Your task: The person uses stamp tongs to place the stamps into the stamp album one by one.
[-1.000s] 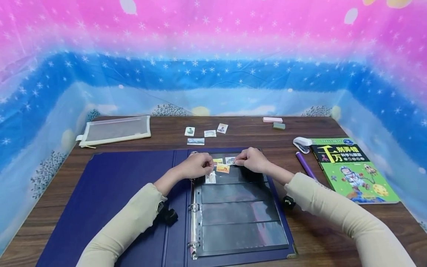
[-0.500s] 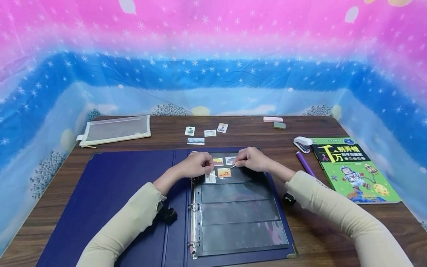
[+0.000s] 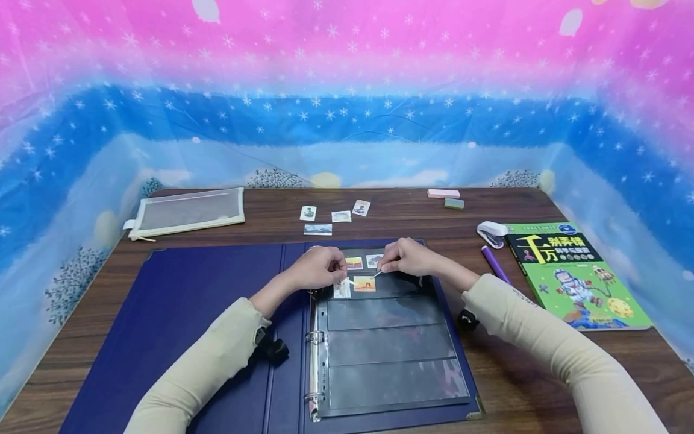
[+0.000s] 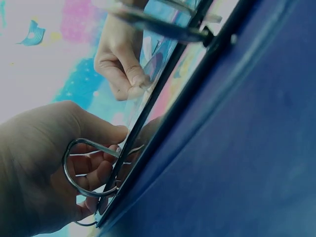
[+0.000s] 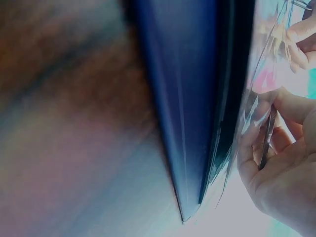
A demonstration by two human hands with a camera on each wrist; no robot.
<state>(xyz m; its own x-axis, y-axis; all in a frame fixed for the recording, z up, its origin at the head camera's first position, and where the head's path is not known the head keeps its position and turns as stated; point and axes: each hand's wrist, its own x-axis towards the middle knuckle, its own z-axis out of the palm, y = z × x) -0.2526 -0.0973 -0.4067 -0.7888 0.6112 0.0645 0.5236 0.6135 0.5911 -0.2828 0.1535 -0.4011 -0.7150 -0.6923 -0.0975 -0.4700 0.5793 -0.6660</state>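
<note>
"Navy-blue ring binder point(image 3: 211, 283), open on the brown wood-grain table point(image 3: 509, 389). What lies on its right side?"

"One black page with clear strip pockets point(image 3: 390, 346). Four small stamps sit at its far strip: a yellow-and-red stamp point(image 3: 354, 263), a pale bluish stamp point(image 3: 374, 261) to its right, an orange stamp point(image 3: 364, 284) nearer, and a tall white stamp point(image 3: 341, 289) left of that."

"And the hands?"

"The right hand point(image 3: 410, 259) has thumb and fingers clamped on slim metal tweezers point(image 5: 268, 138), the tip close by the orange stamp's far right corner. Whether they touch is hard to see."

"The left hand point(image 3: 320, 267)?"

"At the page's far left, fingers bent, right by the tall white stamp. I can't tell whether it pinches the clear film."

"Beyond the binder?"

"Four loose stamps point(image 3: 341, 216) in a cluster, with a cream-edged mesh pouch point(image 3: 190, 212) far left and a pink rectangular block point(image 3: 443, 194) touching a grey-green block point(image 3: 453, 204) far right."

"Right of the binder?"

"A white stapler point(image 3: 492, 232), a purple marker point(image 3: 495, 264) and a green astronaut-covered book point(image 3: 580, 283)."
</note>
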